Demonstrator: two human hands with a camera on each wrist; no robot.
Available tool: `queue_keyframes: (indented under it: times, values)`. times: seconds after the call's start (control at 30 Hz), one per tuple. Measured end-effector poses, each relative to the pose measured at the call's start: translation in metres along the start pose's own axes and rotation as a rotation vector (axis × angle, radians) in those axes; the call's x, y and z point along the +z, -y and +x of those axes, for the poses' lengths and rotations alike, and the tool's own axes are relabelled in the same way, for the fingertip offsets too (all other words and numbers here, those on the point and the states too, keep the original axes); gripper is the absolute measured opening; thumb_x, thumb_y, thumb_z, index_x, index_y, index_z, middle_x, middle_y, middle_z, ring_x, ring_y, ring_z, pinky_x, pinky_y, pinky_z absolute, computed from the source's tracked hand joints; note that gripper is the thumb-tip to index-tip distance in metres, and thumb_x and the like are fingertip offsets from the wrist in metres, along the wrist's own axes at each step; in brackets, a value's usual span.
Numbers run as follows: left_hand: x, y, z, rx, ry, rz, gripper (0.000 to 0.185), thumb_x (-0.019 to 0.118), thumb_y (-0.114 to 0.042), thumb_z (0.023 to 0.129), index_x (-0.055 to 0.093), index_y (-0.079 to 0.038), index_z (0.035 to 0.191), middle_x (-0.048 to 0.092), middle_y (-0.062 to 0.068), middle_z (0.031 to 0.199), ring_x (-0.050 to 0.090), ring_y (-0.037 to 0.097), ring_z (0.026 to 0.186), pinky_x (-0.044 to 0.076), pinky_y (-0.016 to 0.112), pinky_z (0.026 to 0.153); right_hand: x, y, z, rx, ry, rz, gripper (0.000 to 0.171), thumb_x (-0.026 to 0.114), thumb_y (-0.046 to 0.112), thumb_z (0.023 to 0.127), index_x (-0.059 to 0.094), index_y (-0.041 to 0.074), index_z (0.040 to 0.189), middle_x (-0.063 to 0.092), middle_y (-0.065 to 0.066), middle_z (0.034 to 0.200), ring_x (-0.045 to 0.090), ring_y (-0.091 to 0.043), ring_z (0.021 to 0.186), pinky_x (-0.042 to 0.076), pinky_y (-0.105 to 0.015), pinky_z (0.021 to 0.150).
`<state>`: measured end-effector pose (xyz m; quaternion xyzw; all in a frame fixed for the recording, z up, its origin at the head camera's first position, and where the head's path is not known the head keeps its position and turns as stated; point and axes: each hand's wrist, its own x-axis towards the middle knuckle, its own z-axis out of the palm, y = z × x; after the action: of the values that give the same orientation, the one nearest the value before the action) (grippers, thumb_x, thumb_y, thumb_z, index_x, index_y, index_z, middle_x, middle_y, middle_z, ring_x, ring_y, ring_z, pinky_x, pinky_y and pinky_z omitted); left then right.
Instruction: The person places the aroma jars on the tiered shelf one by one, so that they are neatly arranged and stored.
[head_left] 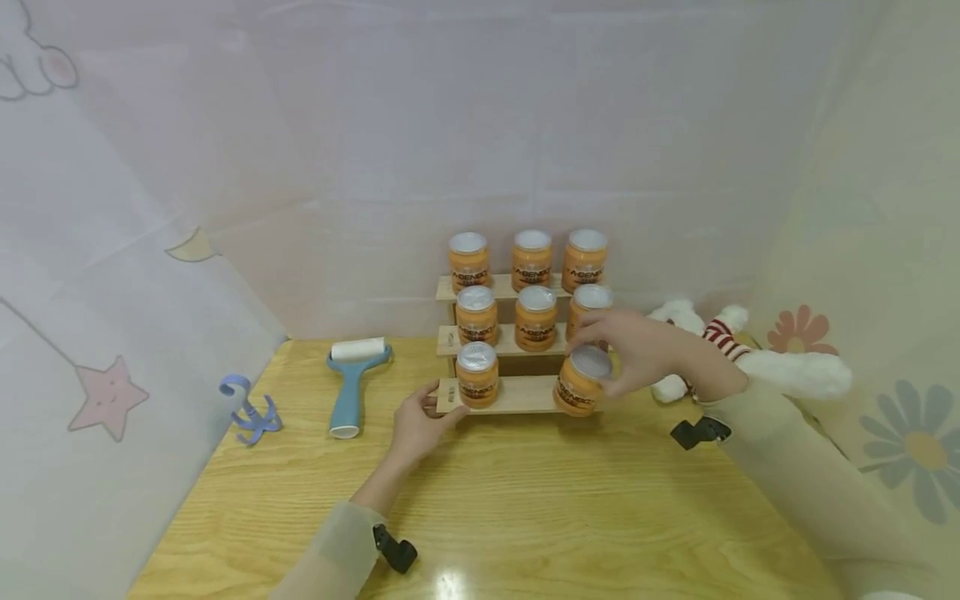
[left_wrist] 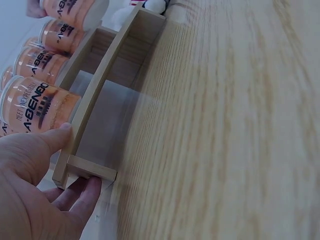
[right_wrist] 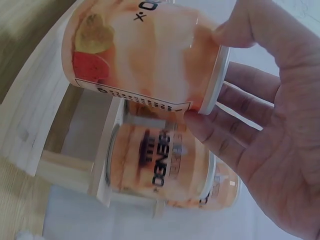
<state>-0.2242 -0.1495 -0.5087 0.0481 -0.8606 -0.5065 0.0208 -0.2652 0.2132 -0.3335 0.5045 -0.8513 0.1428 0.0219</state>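
We are pinching an orange "AGENDO" jar [head_left: 582, 382] with our right hand [head_left: 636, 350], while our left hand's [head_left: 417, 423] curled fingers are gripping the wooden stepped rack [head_left: 517, 398].

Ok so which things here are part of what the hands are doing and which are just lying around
In use:
right hand gripping an orange jar
left hand holding the wooden stepped rack
other jars on the rack

Lying about:
blue lint roller
blue hook
white plush toy
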Motion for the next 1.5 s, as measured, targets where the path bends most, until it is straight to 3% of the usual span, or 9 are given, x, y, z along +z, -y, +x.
queue_keyframes:
  times: [0.3,0.5,0.8,0.93,1.17,1.5]
  values:
    - [0.002,0.004,-0.003,-0.010,0.012,-0.003,0.085,0.088,-0.041,0.089,0.051,-0.007,0.157,0.066,0.022,0.133,0.071,0.032,0.111,0.061,0.045,0.092,0.016,0.012,0.026,-0.043,0.055,-0.080,0.055,0.080,0.012,0.070,0.074,0.010,0.126,0.065,-0.003,0.125,0.064,-0.016,0.109,0.058,-0.037,0.091]
    - [0.002,0.004,-0.002,-0.014,-0.007,-0.007,0.084,0.088,-0.042,0.089,0.052,-0.009,0.157,0.065,0.022,0.134,0.072,0.032,0.111,0.062,0.046,0.092,0.021,0.018,0.041,-0.033,0.088,-0.112,0.061,0.072,-0.002,0.074,0.071,0.011,0.133,0.064,-0.007,0.134,0.065,-0.020,0.116,0.057,-0.038,0.091]
    - [0.001,0.003,-0.003,-0.006,-0.004,-0.007,0.084,0.089,-0.041,0.088,0.052,-0.008,0.156,0.065,0.023,0.133,0.071,0.033,0.111,0.061,0.047,0.091,0.031,0.020,0.054,0.003,0.156,-0.141,0.062,0.070,-0.009,0.080,0.069,0.012,0.138,0.060,-0.009,0.144,0.064,-0.022,0.122,0.058,-0.038,0.094]
    - [0.002,0.003,-0.003,-0.013,-0.005,-0.008,0.083,0.089,-0.040,0.088,0.053,-0.008,0.156,0.065,0.023,0.134,0.070,0.033,0.112,0.061,0.047,0.092,0.036,0.021,0.057,0.019,0.187,-0.152,0.062,0.072,-0.008,0.083,0.067,0.012,0.141,0.059,-0.009,0.146,0.064,-0.024,0.123,0.058,-0.038,0.092]
    - [0.003,0.004,-0.002,-0.012,-0.005,0.002,0.082,0.089,-0.039,0.088,0.053,-0.009,0.156,0.067,0.021,0.133,0.071,0.032,0.111,0.061,0.046,0.093,0.043,0.020,0.058,0.039,0.221,-0.184,0.062,0.068,-0.011,0.085,0.066,0.011,0.144,0.059,-0.010,0.147,0.063,-0.026,0.127,0.051,-0.033,0.079]
    - [0.001,0.004,-0.002,-0.012,-0.006,0.009,0.084,0.089,-0.041,0.088,0.052,-0.009,0.157,0.066,0.022,0.134,0.073,0.032,0.111,0.062,0.047,0.093,0.050,0.020,0.055,0.028,0.194,-0.247,0.063,0.070,-0.013,0.087,0.064,0.011,0.145,0.059,-0.011,0.147,0.064,-0.026,0.126,0.052,-0.031,0.075]
